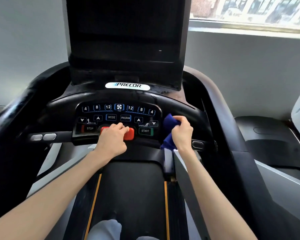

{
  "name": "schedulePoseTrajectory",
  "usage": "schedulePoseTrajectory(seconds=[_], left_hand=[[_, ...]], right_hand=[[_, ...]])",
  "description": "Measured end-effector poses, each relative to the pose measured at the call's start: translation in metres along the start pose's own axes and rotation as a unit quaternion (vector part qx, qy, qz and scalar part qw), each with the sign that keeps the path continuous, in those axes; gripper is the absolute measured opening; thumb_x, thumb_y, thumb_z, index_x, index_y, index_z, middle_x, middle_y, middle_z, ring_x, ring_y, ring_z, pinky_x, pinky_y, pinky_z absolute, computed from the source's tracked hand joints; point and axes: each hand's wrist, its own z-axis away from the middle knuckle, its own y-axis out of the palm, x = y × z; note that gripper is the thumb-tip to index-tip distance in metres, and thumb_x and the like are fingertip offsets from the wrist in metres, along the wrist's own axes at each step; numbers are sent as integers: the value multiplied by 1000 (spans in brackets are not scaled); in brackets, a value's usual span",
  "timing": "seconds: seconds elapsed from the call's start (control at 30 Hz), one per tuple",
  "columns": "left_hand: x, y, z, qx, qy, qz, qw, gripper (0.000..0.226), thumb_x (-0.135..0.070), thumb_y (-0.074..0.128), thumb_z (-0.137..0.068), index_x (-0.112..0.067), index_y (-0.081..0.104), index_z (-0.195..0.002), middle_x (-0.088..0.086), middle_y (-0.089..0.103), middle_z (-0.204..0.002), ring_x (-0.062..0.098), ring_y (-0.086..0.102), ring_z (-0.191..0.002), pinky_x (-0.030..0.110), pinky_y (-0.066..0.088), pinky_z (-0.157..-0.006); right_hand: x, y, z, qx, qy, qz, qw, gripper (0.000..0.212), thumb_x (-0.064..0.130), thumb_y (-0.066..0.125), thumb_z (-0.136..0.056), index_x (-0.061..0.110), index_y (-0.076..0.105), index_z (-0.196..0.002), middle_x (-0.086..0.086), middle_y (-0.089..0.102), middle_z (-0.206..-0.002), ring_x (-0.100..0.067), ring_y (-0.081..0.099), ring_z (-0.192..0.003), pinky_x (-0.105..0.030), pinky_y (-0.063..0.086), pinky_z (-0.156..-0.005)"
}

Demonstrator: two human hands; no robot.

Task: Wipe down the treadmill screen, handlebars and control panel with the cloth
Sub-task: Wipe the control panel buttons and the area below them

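So the blue cloth [168,122] is bunched up in the right hand [182,133], just off the right edge of the control panel [118,112]. The fingers are curled tight round the middle of it, one wad poking out the top of the fist and a tail hanging out the bottom. Can't tell if the cloth is actually touching the dark surround there or is just held in front of it. The left hand [113,138] is at the bottom middle of the panel, lying palm down over the big red button [130,134], fingers loosely bent across the top and not gripping anything. On the panel itself, the STOP key [90,128] sits left of that hand and the START key [145,130] right of it, with the fan and number keys along the top row. The curved black handlebar [185,108] arcs over the top of the panel, with a silver grip sensor [43,137] out to the panel's left and another one [197,144] to its right, just past the cloth hand. Above the panel is the Precor badge [127,86], then the dark screen [126,32], switched off. Below the panel the black belt [132,187] runs back toward the camera. Up and right of the panel there's a bright window [249,9].
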Motion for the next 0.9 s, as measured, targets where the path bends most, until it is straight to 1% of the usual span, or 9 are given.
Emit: schedulePoseTrajectory(seconds=[0.07,0.17,0.33,0.5,0.57,0.67,0.77,0.83,0.9], left_hand=[[1,-1,1,15,0,-1,1000,66,-11,54,-77,-20,42,-141,-5,48,-130,18,45,-116,29,41,-93],[2,-1,3,14,6,-1,1000,69,-10,54,-77,-18,38,-143,-4,46,-134,19,44,-120,28,40,-98],[4,3,6,8,12,0,1000,72,-11,54,-75,-18,37,-145,-3,43,-140,18,40,-129,29,38,-96],[12,3,2,-9,31,22,999,69,-6,55,-73,-17,45,-140,-2,51,-132,21,46,-122,31,39,-92],[13,4,2,-2,29,22,999,69,-6,54,-75,-19,43,-142,-4,49,-133,19,45,-123,31,37,-94],[17,2,4,-3,27,63,998,73,-1,51,-73,-20,40,-143,-3,49,-132,19,45,-123,32,38,-97],[25,-3,7,-10,16,145,989,78,7,48,-71,-18,37,-145,0,51,-136,22,49,-123,35,38,-104],[31,-5,11,-23,4,174,984,77,11,45,-72,-16,38,-144,-1,49,-140,22,48,-125,35,35,-108],[36,-2,15,-41,-9,176,983,74,13,43,-72,-14,42,-141,-1,47,-141,22,48,-126,36,35,-108]], right_hand=[[25,10,-24,26,-26,-19,999,47,-7,38,-86,10,55,-125,-13,60,-123,-26,53,-115,-12,31,-84],[45,35,-29,110,-87,55,989,52,-2,36,-90,18,47,-137,-11,53,-133,-29,48,-122,-27,33,-100],[4,38,15,46,-101,183,977,59,-2,42,-86,16,38,-141,-19,57,-114,-39,53,-101,-35,32,-72],[-27,39,48,38,-210,220,952,64,-19,49,-69,5,55,-128,-22,54,-130,-42,61,-92,-29,38,-66],[-38,39,60,50,-246,236,939,69,-22,52,-68,8,54,-130,-19,48,-138,-39,57,-111,-33,47,-81],[-67,30,71,84,-302,270,910,80,-26,58,-67,16,50,-135,-7,34,-150,-27,30,-139,-33,27,-110],[-95,16,61,144,-426,265,853,45,-4,41,-94,15,51,-133,6,16,-157,-20,17,-144,-40,20,-112],[-100,8,53,177,-489,283,806,41,5,29,-98,11,53,-130,10,7,-157,-17,13,-144,-35,13,-116],[-93,12,49,201,-512,291,782,41,1,37,-93,9,54,-129,8,7,-157,-16,11,-144,-32,13,-115]])
